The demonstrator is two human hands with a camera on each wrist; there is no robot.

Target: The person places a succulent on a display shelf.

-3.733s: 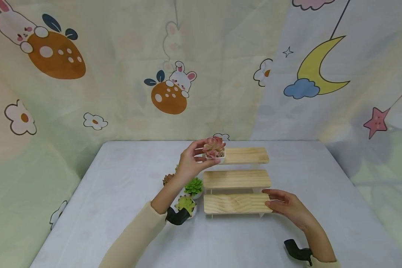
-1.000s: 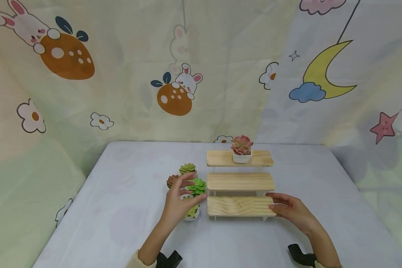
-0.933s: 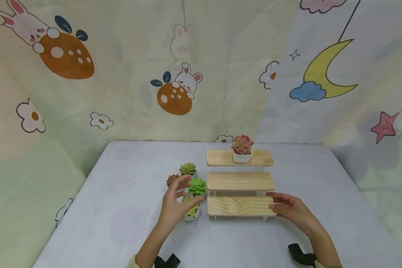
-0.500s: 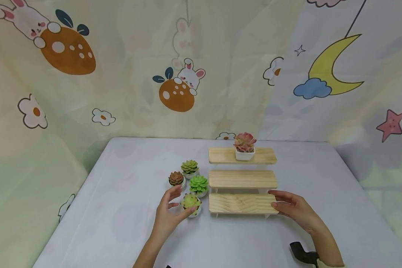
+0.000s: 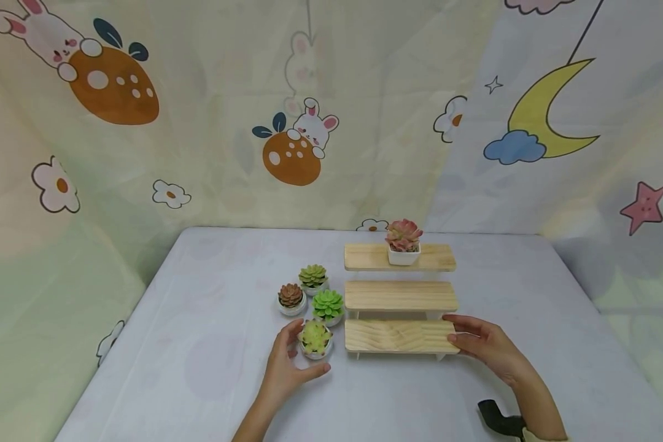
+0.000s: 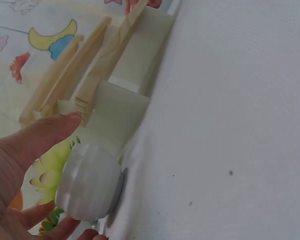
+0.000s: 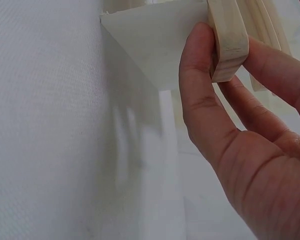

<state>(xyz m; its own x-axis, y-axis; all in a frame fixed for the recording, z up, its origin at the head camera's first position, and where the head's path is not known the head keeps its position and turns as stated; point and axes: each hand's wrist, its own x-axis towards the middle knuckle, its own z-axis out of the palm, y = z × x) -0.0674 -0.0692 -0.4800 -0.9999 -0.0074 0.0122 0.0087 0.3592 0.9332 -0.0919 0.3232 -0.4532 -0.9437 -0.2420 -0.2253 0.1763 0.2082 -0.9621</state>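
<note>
My left hand (image 5: pixel 283 369) is beside a yellow-green potted succulent (image 5: pixel 315 337), fingers at its left and thumb in front of it. In the left wrist view the thumb stands apart from the ribbed white pot (image 6: pixel 91 182); whether the other fingers touch it cannot be told. My right hand (image 5: pixel 488 350) pinches the right end of the lowest board of a three-tier wooden shelf (image 5: pixel 400 336). The right wrist view shows the thumb on one face of that board (image 7: pixel 231 42) and fingers on the other. A pink succulent (image 5: pixel 404 240) in a square white pot stands on the top tier.
Behind the yellow-green plant stand a bright green succulent (image 5: pixel 328 306), a brown one (image 5: pixel 291 297) and a dark green one (image 5: pixel 312 277), close together left of the shelf. A white cloth covers the table (image 5: pixel 210 344). A printed curtain (image 5: pixel 210 129) hangs behind.
The pink succulent went from my left hand onto the top tier. My left hand then came back, down and toward me, to the yellow-green succulent. My right hand keeps its grip on the shelf.
</note>
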